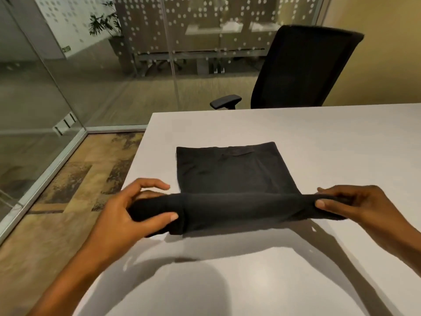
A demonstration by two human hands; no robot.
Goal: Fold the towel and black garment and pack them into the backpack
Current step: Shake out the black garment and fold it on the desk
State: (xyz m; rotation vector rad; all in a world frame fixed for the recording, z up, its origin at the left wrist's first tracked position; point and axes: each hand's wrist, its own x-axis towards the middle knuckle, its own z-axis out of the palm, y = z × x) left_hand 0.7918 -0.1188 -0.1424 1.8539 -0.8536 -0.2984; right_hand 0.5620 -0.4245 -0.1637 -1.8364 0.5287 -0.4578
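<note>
Flat black fabric garment lies on the white rectangular table, just past centre toward 12 o'clock from you, its near edge rolled into a thick tube. Your left hand grasps the tube's 9 o'clock end: thumb under the front, fingers arched over the top. Your right hand pinches the 3 o'clock end between thumb and fingers. The rolled part sits slightly raised between both hands. Black mesh-backed office chair stands beyond the table at 1 o'clock. Towel and backpack: not in view.
</note>
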